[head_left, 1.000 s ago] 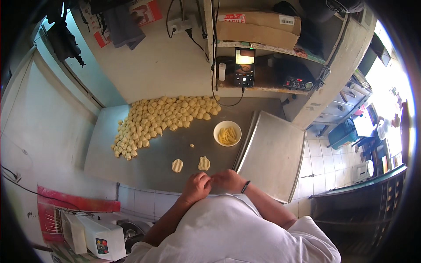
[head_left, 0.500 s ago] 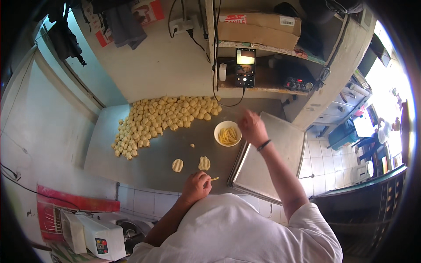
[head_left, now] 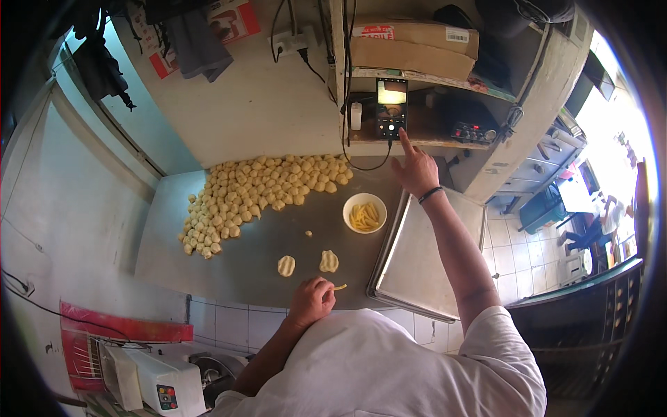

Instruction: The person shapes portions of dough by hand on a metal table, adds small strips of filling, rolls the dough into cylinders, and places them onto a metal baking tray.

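Note:
My left hand point(head_left: 314, 297) is closed at the front edge of the steel table point(head_left: 163, 243), gripping a thin yellow strip point(head_left: 339, 288). Two flattened, grooved dough pieces point(head_left: 285, 265) lie just beyond it, with a small dough bit farther back. My right hand point(head_left: 417, 167) reaches up to the shelf with its index finger outstretched at the lower screen of a propped phone point(head_left: 391, 105); I cannot tell whether it touches. A white bowl of yellow strips point(head_left: 365, 213) sits below and left of this hand. Many dough balls point(head_left: 264, 182) cover the back left of the table.
Metal trays point(head_left: 424, 257) lie at the table's right. The shelves hold a cardboard box point(head_left: 413, 52), cables and a black device point(head_left: 474, 131). A white machine point(head_left: 149, 375) stands at the lower left. A person point(head_left: 604, 219) is in the bright area at the far right.
My right hand has left my left hand and moved up and forward to the phone, index finger extended. My left hand stays near the front edge with the strip now visible in it.

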`<state>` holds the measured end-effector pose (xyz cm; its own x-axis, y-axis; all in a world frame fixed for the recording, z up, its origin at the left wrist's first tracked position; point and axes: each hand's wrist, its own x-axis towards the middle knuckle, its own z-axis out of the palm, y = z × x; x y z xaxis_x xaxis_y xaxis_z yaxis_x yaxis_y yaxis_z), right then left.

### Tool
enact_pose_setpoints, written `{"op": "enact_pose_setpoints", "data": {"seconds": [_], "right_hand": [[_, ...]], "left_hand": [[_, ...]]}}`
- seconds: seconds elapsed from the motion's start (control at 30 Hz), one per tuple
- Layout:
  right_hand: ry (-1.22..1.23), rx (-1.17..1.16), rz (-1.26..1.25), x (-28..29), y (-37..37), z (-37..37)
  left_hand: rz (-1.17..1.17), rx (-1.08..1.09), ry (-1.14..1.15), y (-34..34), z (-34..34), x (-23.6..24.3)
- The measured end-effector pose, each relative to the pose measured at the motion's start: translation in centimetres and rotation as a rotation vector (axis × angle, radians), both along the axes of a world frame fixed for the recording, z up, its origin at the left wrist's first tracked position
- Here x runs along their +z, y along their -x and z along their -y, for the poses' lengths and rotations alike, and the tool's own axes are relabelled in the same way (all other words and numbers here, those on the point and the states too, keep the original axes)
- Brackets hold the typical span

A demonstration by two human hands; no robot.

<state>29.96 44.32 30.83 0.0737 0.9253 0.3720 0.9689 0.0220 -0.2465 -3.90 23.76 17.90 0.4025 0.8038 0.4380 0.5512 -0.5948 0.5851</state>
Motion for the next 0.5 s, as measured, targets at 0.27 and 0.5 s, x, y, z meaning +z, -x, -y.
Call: {"op": "enact_pose_setpoints", "data": {"seconds": [0.27, 0.5], "right_hand": [[-0.094, 0.39, -0.189, -6.2, 4.8, 6.3], [0.53, 0.789, -0.636, -12.9, 14.5, 18.1]], "left_hand": [[0.019, 0.011, 0.053, 1.4, -0.6, -0.6], [-0.051, 0.022, 0.003, 2.2, -1.0, 0.7]]}}
